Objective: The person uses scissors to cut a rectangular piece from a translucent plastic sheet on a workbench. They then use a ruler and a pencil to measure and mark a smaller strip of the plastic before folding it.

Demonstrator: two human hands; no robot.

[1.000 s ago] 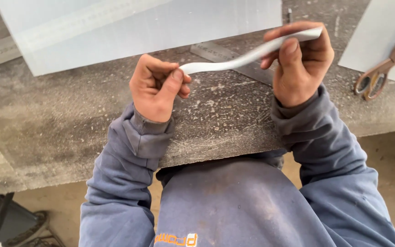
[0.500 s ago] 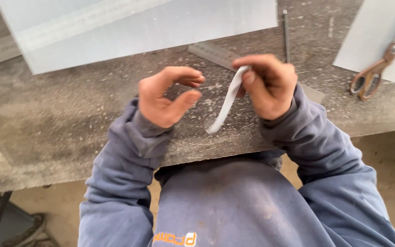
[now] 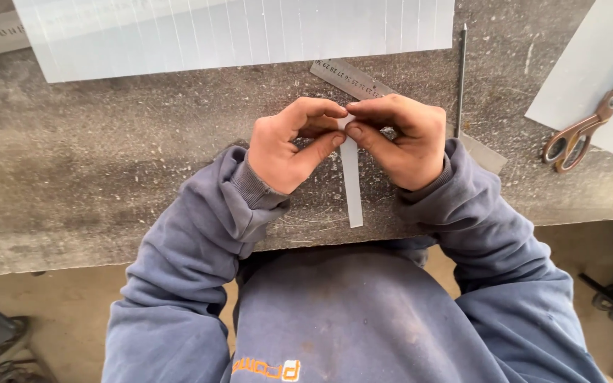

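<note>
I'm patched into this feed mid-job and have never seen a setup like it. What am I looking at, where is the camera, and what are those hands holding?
There is no machine here: a person in a blue-grey sweatshirt works with two bare hands. The one camera sits on the person's head and looks straight down, so the chest is at the bottom and the rough grey workbench is above it.

The left hand and right hand meet over the bench and pinch the top end of a narrow white strip, which hangs down toward the bench edge.

On the bench lie a large pale sheet with ruled lines, a metal ruler partly under the hands, a thin dark pencil-like rod, and brown-handled scissors resting on a second pale sheet.
</note>
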